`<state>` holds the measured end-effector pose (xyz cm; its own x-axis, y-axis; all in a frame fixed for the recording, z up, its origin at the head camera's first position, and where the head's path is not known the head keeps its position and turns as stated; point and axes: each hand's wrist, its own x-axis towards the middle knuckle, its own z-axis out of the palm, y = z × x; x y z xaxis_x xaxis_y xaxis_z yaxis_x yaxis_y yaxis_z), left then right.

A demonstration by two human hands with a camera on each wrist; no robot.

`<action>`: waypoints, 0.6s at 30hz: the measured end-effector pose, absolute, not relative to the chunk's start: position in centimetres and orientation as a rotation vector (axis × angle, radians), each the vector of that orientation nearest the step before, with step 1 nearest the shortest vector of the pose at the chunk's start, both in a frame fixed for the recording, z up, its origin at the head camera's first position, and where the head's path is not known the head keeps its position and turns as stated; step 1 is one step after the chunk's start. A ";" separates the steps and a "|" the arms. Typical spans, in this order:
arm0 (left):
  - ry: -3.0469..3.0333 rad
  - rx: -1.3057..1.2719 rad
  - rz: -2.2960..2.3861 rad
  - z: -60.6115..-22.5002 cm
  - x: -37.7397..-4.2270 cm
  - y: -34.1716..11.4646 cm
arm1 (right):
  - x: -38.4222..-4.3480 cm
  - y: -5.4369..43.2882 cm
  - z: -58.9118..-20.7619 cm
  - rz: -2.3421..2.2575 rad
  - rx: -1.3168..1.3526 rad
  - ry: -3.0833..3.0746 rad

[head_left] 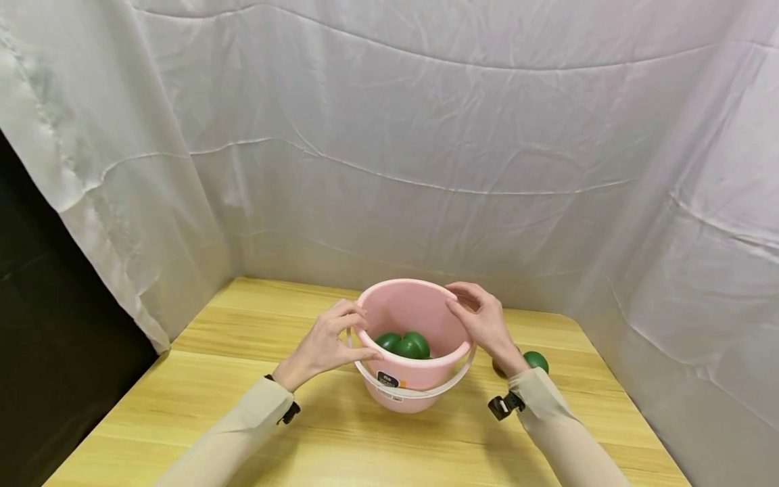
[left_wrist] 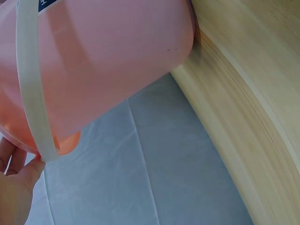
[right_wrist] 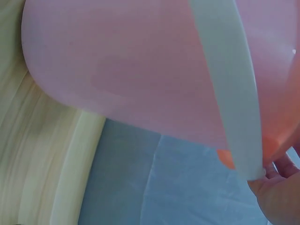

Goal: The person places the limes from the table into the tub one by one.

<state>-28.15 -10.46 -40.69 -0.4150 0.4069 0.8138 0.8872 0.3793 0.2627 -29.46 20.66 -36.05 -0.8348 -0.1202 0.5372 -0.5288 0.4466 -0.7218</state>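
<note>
A pink plastic bucket (head_left: 406,377) stands on the wooden table between both hands, its white handle (head_left: 438,390) hanging down across the front. My left hand (head_left: 325,343) pinches the rim on the left, beside the handle's end. On the right side of the rim, my right hand (head_left: 483,321) grips with fingers outside and behind it. Inside the bucket lie a few smooth, dark green rounded fruits (head_left: 411,346), their exact kind unclear. Both wrist views show the bucket's pink wall (left_wrist: 108,61) close up, with the left thumb (left_wrist: 33,171) near the handle's end.
Another green rounded fruit (head_left: 536,362) lies on the table behind my right wrist, a darker item beside it partly hidden. Pale grey cloth (head_left: 389,155) hangs behind and at both sides of the wooden table (head_left: 201,379). A black area (head_left: 49,325) lies beyond the left edge.
</note>
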 end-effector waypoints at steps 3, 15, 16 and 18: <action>-1.998 -1.104 -0.946 -40.7 -28.2 -10.5 | -29.3 21.2 -36.2 1.378 0.541 -2.293; -1.949 -1.118 -0.925 -40.7 -28.2 -10.3 | -29.0 22.6 -37.0 1.419 0.493 -2.290; -1.949 -1.119 -0.926 -40.7 -28.2 -10.3 | -29.0 22.7 -37.1 1.432 0.485 -2.285; -1.950 -1.119 -0.933 -40.6 -28.1 -10.3 | -28.8 22.8 -37.2 1.468 0.466 -2.269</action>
<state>-28.13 -10.30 -40.64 -0.3878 0.3988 0.8310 0.8973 0.3696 0.2414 -28.78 22.83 -37.20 -0.8660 -0.0621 0.4961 -0.4780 0.3942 -0.7850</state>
